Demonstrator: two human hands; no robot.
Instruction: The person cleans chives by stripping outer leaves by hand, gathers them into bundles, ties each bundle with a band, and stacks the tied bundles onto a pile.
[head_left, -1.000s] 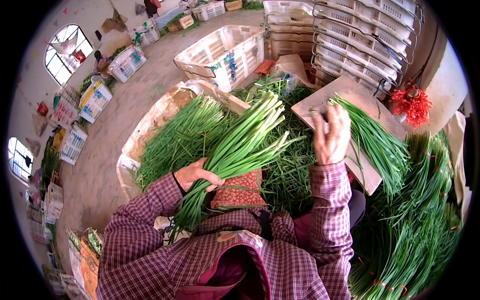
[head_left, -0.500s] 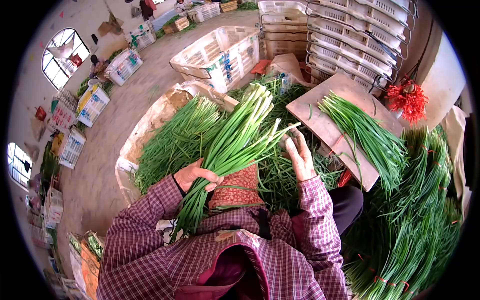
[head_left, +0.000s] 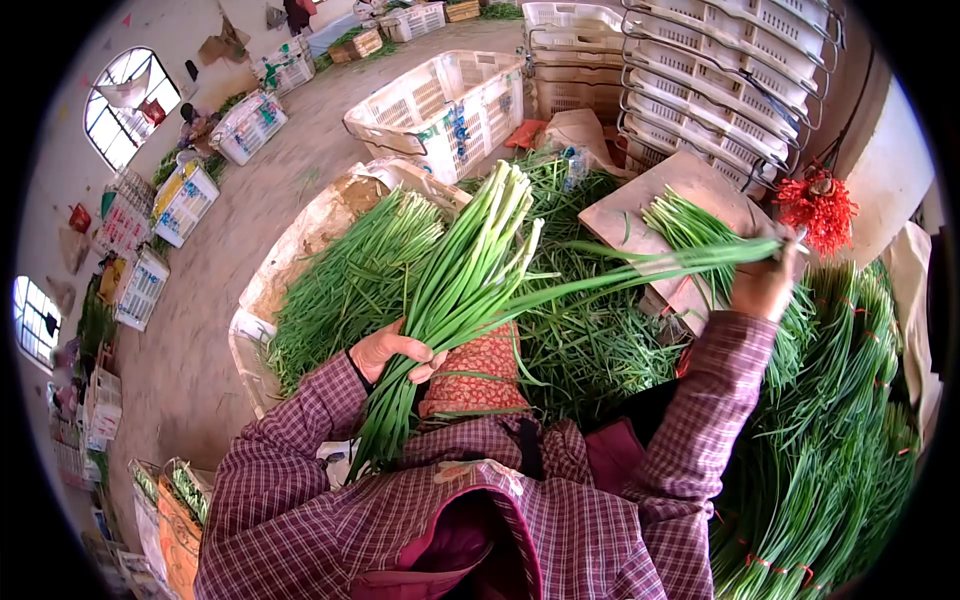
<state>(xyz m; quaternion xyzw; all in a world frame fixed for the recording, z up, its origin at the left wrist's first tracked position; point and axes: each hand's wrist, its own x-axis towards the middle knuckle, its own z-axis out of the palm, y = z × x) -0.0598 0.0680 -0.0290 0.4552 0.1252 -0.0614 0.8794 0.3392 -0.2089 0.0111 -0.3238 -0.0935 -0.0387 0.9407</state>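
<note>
My left hand is closed around a thick bunch of garlic chives, pale stem ends pointing up and away from me, leaves hanging over my lap. Far out to the right, my right hand grips the pale ends of a few chive stalks. These stretch back across to the held bunch, slightly blurred. Beneath my right hand, more chives lie on a tilted board, partly covered by the arm. Loose chives fill a crate left of the bunch.
Chive trimmings are heaped in front of me. Tied chive bundles pile up at right. Red ties hang by the wall. Stacked white crates stand behind the board, and another white crate sits on the floor.
My right hand has moved from beside the bunch out to the right, over the board, drawing a few stalks with it. My left hand keeps its hold in about the same place.
</note>
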